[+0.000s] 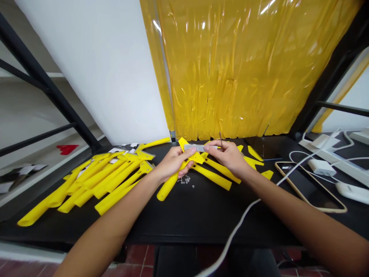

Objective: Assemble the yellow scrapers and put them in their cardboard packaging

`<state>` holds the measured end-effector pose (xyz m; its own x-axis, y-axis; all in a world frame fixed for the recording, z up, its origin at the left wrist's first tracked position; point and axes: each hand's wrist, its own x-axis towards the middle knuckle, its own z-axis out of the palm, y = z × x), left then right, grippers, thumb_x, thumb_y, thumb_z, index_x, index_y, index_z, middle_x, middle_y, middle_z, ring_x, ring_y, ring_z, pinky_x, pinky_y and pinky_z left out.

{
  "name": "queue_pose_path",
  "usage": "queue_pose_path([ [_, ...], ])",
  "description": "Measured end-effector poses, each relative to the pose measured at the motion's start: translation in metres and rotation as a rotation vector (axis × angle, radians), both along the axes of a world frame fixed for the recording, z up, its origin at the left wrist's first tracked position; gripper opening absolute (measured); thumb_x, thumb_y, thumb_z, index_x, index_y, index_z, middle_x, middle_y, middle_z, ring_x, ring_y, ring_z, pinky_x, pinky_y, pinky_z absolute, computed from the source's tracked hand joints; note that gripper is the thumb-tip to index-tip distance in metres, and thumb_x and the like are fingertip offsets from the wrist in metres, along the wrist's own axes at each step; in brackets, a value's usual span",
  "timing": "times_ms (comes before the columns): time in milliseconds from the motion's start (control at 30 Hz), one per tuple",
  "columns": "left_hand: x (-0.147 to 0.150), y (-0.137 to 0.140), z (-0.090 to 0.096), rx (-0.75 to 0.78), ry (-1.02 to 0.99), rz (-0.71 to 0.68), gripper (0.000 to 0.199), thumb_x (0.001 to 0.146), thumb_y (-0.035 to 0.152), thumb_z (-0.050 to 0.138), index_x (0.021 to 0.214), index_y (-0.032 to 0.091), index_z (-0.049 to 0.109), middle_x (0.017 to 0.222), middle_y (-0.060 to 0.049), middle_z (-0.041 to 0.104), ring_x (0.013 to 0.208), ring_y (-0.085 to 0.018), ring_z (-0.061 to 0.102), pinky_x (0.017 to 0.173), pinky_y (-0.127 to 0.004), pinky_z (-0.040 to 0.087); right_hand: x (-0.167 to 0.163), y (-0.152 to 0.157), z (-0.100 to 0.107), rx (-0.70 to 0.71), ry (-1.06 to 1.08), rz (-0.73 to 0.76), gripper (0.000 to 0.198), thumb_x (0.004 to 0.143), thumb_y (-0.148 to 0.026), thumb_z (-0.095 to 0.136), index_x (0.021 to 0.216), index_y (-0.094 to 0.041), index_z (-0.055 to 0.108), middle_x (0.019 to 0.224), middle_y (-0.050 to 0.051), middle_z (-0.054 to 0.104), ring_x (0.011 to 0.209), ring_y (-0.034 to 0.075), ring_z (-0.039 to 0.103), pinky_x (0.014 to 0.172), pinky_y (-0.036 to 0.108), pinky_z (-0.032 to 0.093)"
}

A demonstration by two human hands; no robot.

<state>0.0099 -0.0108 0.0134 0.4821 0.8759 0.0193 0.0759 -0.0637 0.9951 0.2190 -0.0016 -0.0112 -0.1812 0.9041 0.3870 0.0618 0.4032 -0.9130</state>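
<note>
My left hand (174, 163) is closed around a yellow plastic scraper (169, 185); its wide head tilts up and its round handle points down toward me. A flat grey metal strip (190, 147), like a blade, lies across the scraper's head. The fingers of my right hand (227, 156) pinch the strip's right end. Out of the top of that hand sticks a thin dark rod (221, 138), whose lower part is hidden. Below my left hand, several small metal nuts (188, 179) lie scattered on the black table (201, 215). Loose yellow scraper handles (215, 177) lie just behind them.
A large pile of yellow scrapers (106, 177) covers the table's left side. On the right are a phone (311, 186), a white charger (321, 166), a power strip (346, 165) and a white cable (245, 215) hanging over the front edge. Yellow plastic sheeting (230, 77) stands behind.
</note>
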Motion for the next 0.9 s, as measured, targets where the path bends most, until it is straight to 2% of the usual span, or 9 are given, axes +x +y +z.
queue_pose_path([
  [67,-0.003,0.001,0.001,0.034,0.053,-0.009,0.043,0.092,0.054,0.060,0.073,0.016,0.054,0.051,0.004,0.050,0.032,-0.004,0.036,0.033,-0.019,0.030,0.010,0.004,0.003,0.081,-0.160,0.017,0.031,0.078,-0.050,0.075,0.083,-0.020,0.076,0.070,0.001,0.063,0.059,0.012,0.047,0.054,0.026,0.036],
  [133,-0.004,0.002,0.002,0.038,0.096,-0.015,0.047,0.092,0.055,0.058,0.066,0.017,0.050,0.047,0.005,0.045,0.032,-0.004,0.035,0.034,-0.019,0.030,0.015,0.006,0.004,0.077,-0.243,0.089,0.028,0.077,-0.048,0.076,0.080,-0.020,0.077,0.073,0.001,0.067,0.063,0.013,0.052,0.057,0.027,0.040],
  [233,-0.006,0.002,0.001,-0.006,0.085,-0.022,0.046,0.091,0.055,0.060,0.067,0.018,0.049,0.052,0.005,0.044,0.035,-0.004,0.035,0.035,-0.019,0.030,0.012,0.005,0.003,-0.034,-0.114,0.157,0.027,0.076,-0.046,0.078,0.086,-0.021,0.078,0.081,0.003,0.072,0.072,0.015,0.061,0.067,0.029,0.049],
  [367,-0.006,0.000,0.001,-0.085,0.032,-0.052,0.033,0.089,0.045,0.065,0.076,0.019,0.049,0.060,0.005,0.046,0.038,-0.004,0.036,0.035,-0.019,0.030,-0.002,-0.001,0.000,-0.156,0.104,0.116,0.027,0.073,-0.042,0.082,0.091,-0.022,0.077,0.088,0.003,0.075,0.076,0.015,0.065,0.072,0.029,0.052],
  [467,-0.006,-0.001,0.002,-0.128,0.069,-0.093,0.024,0.089,0.033,0.062,0.075,0.020,0.048,0.053,0.006,0.044,0.037,-0.005,0.036,0.036,-0.019,0.031,-0.007,-0.004,-0.001,-0.161,0.121,0.098,0.028,0.071,-0.041,0.083,0.091,-0.022,0.078,0.091,0.003,0.075,0.078,0.015,0.066,0.075,0.030,0.053],
  [567,-0.004,-0.003,0.003,-0.145,0.057,-0.068,0.015,0.088,0.027,0.057,0.078,0.019,0.049,0.056,0.003,0.051,0.038,-0.006,0.042,0.035,-0.019,0.032,-0.008,-0.004,-0.002,-0.152,0.049,0.097,0.029,0.070,-0.041,0.083,0.090,-0.021,0.078,0.090,0.004,0.076,0.079,0.017,0.067,0.076,0.032,0.054],
  [667,-0.002,-0.003,0.003,-0.106,0.040,-0.041,0.015,0.090,0.032,0.056,0.087,0.018,0.052,0.060,0.001,0.058,0.039,-0.008,0.047,0.033,-0.019,0.032,-0.008,-0.003,-0.006,-0.101,-0.044,0.078,0.028,0.073,-0.042,0.080,0.091,-0.021,0.078,0.088,0.004,0.076,0.076,0.018,0.067,0.073,0.033,0.053],
  [900,-0.002,-0.003,-0.001,0.101,0.178,-0.002,0.038,0.094,0.054,0.055,0.094,0.016,0.055,0.046,0.005,0.052,0.030,-0.009,0.046,0.030,-0.017,0.033,-0.010,-0.001,-0.014,-0.017,-0.167,0.052,0.029,0.080,-0.046,0.073,0.091,-0.020,0.077,0.080,0.004,0.073,0.070,0.019,0.064,0.066,0.033,0.051],
])
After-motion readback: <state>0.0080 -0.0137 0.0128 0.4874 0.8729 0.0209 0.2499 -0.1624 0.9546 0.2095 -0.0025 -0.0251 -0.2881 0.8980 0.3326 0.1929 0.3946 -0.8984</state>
